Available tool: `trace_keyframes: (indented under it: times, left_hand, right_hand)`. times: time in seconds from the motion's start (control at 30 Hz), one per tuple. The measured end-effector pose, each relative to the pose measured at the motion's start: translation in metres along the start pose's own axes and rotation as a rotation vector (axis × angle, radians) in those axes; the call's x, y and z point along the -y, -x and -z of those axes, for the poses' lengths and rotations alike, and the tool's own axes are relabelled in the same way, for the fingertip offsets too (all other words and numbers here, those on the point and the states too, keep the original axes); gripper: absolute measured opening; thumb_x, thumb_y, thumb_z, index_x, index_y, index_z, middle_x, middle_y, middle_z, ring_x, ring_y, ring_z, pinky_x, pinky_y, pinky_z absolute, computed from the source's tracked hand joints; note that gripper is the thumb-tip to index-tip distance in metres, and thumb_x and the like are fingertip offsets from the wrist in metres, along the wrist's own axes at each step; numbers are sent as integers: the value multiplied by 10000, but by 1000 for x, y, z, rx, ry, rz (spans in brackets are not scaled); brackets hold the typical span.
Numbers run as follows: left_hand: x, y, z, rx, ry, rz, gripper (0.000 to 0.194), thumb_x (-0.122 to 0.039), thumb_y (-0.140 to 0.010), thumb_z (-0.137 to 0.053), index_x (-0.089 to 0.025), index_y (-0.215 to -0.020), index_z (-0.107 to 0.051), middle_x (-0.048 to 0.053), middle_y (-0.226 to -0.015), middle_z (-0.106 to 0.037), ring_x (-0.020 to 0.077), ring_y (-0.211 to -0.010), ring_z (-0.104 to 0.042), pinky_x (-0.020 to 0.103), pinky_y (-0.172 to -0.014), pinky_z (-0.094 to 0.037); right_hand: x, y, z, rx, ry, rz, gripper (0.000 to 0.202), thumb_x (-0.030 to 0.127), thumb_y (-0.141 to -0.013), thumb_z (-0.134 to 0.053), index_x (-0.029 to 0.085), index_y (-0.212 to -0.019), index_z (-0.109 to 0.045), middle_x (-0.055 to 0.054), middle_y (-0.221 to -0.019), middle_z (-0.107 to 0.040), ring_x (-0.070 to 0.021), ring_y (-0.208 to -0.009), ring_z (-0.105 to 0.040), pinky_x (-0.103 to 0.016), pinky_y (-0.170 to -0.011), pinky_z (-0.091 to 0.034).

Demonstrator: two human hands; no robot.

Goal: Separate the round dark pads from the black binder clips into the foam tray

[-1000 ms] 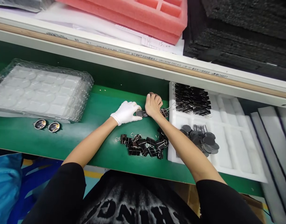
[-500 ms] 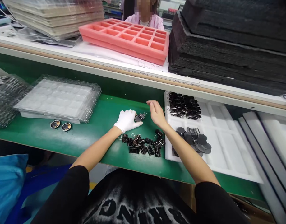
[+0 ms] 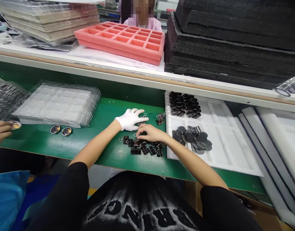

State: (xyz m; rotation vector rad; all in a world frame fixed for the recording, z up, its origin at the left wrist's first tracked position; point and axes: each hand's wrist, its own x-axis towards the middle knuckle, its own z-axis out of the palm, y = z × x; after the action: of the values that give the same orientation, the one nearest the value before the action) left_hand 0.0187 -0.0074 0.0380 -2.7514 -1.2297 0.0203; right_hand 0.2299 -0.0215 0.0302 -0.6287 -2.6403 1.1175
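My left hand [image 3: 130,120], in a white glove, rests on the green bench with its fingers spread. Beside its thumb and forefinger, partly covered by them, lie a dark round disc [image 3: 140,123] and a wire clip handle. My right hand [image 3: 149,132] is bare and reaches over a loose heap of black binder clips [image 3: 144,149]. Its thumb and forefinger are pinched at the wire handle of one clip at the heap's near-left side. A few more binder clips [image 3: 160,118] sit apart, against the white tray.
The white foam tray [image 3: 234,154] at right holds rows of binder clips [image 3: 184,105] and dark discs [image 3: 199,138]. Clear plastic trays [image 3: 58,102] and two round pieces [image 3: 61,130] are at left. Another person's hand [image 3: 0,131] holds a round piece. A shelf [image 3: 128,73] crosses above.
My right hand has moved down and left from beside the tray to the clip heap, uncovering clips there. My left fingers have spread. Another person's hand has entered at left.
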Motion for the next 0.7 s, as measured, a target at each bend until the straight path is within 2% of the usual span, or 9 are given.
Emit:
trace_keyframes:
  times: [0.07,0.13,0.27,0.33,0.43,0.53,0.63,0.7]
  left_hand:
    - [4,-5,3,17,-26,-9,621,-556,-935,-605,-386,-1526,-513,151,-1585,-450,441,-1367,-449,530,-980,-370]
    - [5,-6,5,28,-46,62,653,-583,-921,-625,-295,-1501,-538,180,-1436,-567,413,-1269,-513,520,-973,-374]
    - [6,4,8,73,-89,306,685,-662,-860,-688,-140,-1303,-660,217,-1181,-645,407,-1113,-558,497,-919,-381]
    - [9,11,7,45,-109,394,700,-660,-845,-716,-123,-1291,-669,236,-1207,-632,429,-1137,-544,500,-922,-373]
    - [18,18,1,-29,-71,363,775,-639,-845,-735,-206,-1467,-573,215,-1379,-585,425,-1199,-528,495,-940,-368]
    - [28,21,-12,7,47,287,621,-606,-924,-658,-287,-1453,-593,145,-1366,-620,366,-1186,-560,459,-939,-380]
    - [34,23,-25,-13,136,314,532,-584,-972,-602,-261,-1393,-636,123,-1291,-660,321,-1156,-590,419,-931,-399]
    - [34,23,-30,-41,156,314,529,-587,-973,-605,-244,-1374,-646,118,-1271,-667,311,-1150,-598,410,-924,-408]
  right_hand:
    - [-3,3,2,-43,-78,9,100,284,-918,-740,203,-917,-799,-60,-991,-742,-205,-923,-699,-356,-889,-531]
    - [-7,7,4,-168,-150,-52,127,314,-908,-730,207,-883,-794,-47,-938,-764,-201,-883,-710,-336,-839,-537]
    - [-20,10,7,-582,-222,-358,185,361,-914,-683,199,-865,-758,-53,-865,-798,-219,-818,-758,-331,-797,-556]
    - [-25,6,11,-668,-181,-488,185,352,-932,-652,202,-850,-722,-46,-791,-794,-225,-799,-774,-329,-803,-557]
    - [-31,-8,19,-618,-80,-604,155,289,-963,-601,204,-860,-679,-45,-801,-801,-207,-841,-785,-300,-825,-545]
    - [-32,-22,28,-483,-77,-675,174,277,-986,-572,200,-858,-662,-53,-809,-794,-196,-846,-781,-284,-835,-542]
    - [-29,-30,39,-404,22,-716,266,440,-944,-669,186,-863,-675,-125,-879,-775,-283,-910,-756,-361,-865,-543]
    - [-27,-36,45,-445,171,-690,391,552,-951,-637,170,-1031,-679,-186,-1085,-737,-329,-1008,-715,-424,-920,-532]
